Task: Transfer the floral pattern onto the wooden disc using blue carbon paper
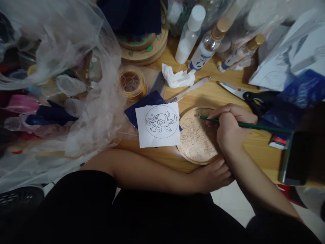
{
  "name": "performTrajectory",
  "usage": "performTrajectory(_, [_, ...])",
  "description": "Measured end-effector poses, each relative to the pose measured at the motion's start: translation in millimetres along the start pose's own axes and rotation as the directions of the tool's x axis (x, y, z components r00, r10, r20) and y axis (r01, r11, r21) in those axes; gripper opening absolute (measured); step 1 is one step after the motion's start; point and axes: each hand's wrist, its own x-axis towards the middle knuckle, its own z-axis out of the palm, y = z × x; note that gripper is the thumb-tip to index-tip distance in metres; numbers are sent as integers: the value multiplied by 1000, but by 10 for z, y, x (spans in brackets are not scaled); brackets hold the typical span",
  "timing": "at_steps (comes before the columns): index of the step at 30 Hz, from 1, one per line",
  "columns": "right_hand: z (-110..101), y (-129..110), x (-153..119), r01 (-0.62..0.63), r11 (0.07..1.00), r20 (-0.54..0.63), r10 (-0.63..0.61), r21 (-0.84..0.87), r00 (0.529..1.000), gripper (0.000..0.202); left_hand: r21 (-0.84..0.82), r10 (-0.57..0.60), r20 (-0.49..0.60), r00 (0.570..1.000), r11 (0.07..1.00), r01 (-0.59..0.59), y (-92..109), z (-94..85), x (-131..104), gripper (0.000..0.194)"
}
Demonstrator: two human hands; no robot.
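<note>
A slim green pencil [243,124] is pinched in my right hand [231,130], its tip at the upper part of a round wooden disc [194,144]. Floral line drawings cover the disc's pale face. My left hand [214,174] grips the disc's lower right rim with curled fingers, and its thumb is partly hidden. Left of the disc lies a torn white paper [158,135] with a printed flower design inside a circle. Under that paper sits a dark blue square sheet [130,112].
Behind are a clear pen [194,87], crumpled tissue [177,77], open scissors [233,89], gold thread spool [132,84] and several bottles [203,51]. Plastic bags [88,112] crowd the left. An eraser [278,141] and a dark phone-like device [296,159] lie to the right.
</note>
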Motion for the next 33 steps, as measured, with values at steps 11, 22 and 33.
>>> performTrajectory(11, [-3,-28,7,4,998,31,-2,-61,1000,31,4,21,40,999,1000,-21,19,21,0,45])
performTrajectory(22, [-26,40,27,13,1000,-50,-13,-10,999,30,13,40,67,997,999,-40,9,9,-1,42])
performTrajectory(33, [-44,-3,12,13,998,25,-11,-59,1000,31,27,6,1,1000,1000,-6,22,30,-5,43])
